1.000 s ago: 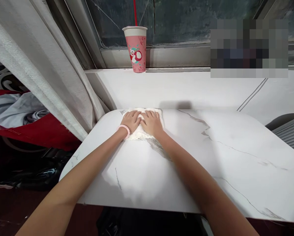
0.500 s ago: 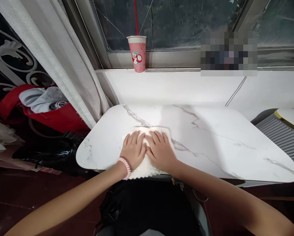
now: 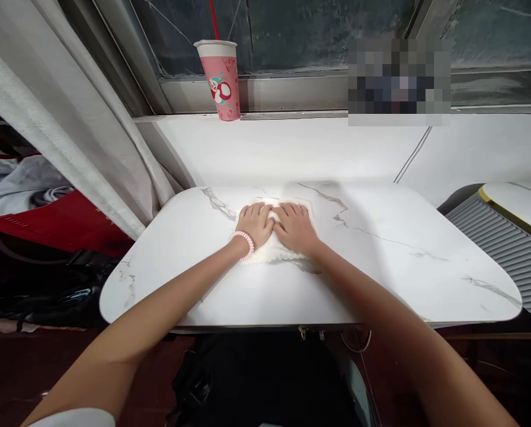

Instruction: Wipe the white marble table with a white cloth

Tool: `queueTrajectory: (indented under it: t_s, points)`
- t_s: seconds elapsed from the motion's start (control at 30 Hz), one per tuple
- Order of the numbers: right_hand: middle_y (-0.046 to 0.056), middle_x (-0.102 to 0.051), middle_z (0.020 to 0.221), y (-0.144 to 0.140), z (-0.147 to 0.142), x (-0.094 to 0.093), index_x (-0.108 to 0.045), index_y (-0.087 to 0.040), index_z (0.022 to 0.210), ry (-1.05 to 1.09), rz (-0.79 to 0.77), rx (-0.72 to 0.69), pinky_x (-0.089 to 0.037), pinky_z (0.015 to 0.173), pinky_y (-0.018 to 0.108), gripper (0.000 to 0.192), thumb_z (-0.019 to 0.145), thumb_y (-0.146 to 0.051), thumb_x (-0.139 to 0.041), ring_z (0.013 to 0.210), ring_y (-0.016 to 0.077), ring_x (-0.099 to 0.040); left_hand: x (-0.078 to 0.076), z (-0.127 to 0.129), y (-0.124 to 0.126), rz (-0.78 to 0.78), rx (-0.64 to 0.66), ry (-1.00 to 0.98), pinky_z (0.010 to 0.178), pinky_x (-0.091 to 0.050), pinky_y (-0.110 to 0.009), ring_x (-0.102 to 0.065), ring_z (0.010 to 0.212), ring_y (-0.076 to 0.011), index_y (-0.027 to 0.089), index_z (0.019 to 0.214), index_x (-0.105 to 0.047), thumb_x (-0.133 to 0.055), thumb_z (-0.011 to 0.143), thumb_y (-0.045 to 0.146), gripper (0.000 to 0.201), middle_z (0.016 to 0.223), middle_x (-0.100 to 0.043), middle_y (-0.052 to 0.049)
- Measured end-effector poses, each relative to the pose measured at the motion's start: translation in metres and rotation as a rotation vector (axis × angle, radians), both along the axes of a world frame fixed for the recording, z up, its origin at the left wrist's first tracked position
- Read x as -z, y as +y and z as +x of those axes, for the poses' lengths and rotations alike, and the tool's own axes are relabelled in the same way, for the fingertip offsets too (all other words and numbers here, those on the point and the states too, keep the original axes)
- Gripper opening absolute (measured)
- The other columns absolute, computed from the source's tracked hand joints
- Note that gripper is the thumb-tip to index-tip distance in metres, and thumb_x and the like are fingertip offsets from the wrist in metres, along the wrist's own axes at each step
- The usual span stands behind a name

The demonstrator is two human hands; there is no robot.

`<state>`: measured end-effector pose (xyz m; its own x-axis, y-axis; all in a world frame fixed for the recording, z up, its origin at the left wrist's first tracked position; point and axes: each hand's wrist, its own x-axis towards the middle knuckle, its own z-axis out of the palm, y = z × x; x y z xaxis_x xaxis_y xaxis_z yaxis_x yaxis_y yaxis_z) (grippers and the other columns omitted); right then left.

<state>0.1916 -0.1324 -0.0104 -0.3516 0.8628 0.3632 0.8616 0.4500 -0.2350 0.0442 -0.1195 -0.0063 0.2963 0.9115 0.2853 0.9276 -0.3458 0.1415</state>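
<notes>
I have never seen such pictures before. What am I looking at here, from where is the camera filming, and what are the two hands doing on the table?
No machine is here: a person wears a camera on the head, looking down at their own arms. Both hands lie flat, side by side, on a white cloth on a white marble table. The left hand has a pink hair tie on its wrist; the right hand touches it. Neither has a closed grip; they press, palms down. Behind, a pink cup stands on the window sill, with a curtain on the left.
</notes>
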Motion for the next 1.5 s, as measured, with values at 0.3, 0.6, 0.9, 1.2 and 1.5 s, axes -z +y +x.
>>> queueTrajectory:
  t_s: [0.3,0.6,0.9,1.2,1.5]
  points:
    - [0.01,-0.055,0.14,0.102,0.02,-0.001,-0.057,-0.02,0.131,0.084,-0.04,0.056,-0.024,0.111,0.044,0.041,0.095,-0.024,-0.038,0.131,0.0259,-0.042,-0.005,0.028,0.105,-0.044,-0.032,-0.081,0.114,-0.03,-0.043,-0.048,0.13,-0.0246,0.022,0.126,-0.056,-0.038,0.094,0.027,0.037,0.135,-0.059,-0.009]
    - [0.009,-0.058,0.137,0.127,0.03,0.002,-0.059,-0.021,0.129,0.099,-0.003,0.112,-0.027,0.11,0.044,0.039,0.094,-0.024,-0.041,0.128,0.0258,-0.046,-0.003,0.04,0.131,-0.029,-0.009,-0.082,0.114,-0.03,-0.042,-0.05,0.128,-0.0246,0.02,0.126,-0.056,-0.035,0.096,0.028,0.038,0.132,-0.06,-0.01]
    - [0.01,-0.056,0.14,0.077,0.035,0.003,-0.058,-0.02,0.131,0.045,0.01,0.151,-0.027,0.111,0.045,0.041,0.095,-0.023,-0.038,0.131,0.0256,-0.045,-0.001,0.047,0.086,-0.01,0.019,-0.079,0.115,-0.029,-0.044,-0.048,0.131,-0.0245,0.02,0.126,-0.056,-0.035,0.096,0.026,0.036,0.137,-0.058,-0.01]
    - [0.01,-0.051,0.146,-0.035,0.074,0.004,-0.053,-0.02,0.138,-0.077,0.021,0.099,-0.025,0.115,0.047,0.045,0.098,-0.025,-0.035,0.136,0.0257,-0.04,0.003,0.081,-0.034,-0.004,0.005,-0.109,0.118,-0.025,-0.052,-0.044,0.136,-0.0295,0.016,0.131,-0.054,-0.036,0.096,0.027,0.042,0.142,-0.054,-0.016]
    - [0.009,-0.05,0.147,-0.096,0.123,0.004,-0.052,-0.024,0.14,-0.125,0.049,0.088,-0.029,0.114,0.047,0.046,0.098,-0.032,-0.035,0.138,0.025,-0.041,0.004,0.119,-0.088,-0.066,0.117,-0.12,0.119,-0.022,-0.058,-0.037,0.142,-0.0318,0.017,0.136,-0.052,-0.035,0.096,0.031,0.046,0.148,-0.049,-0.016]
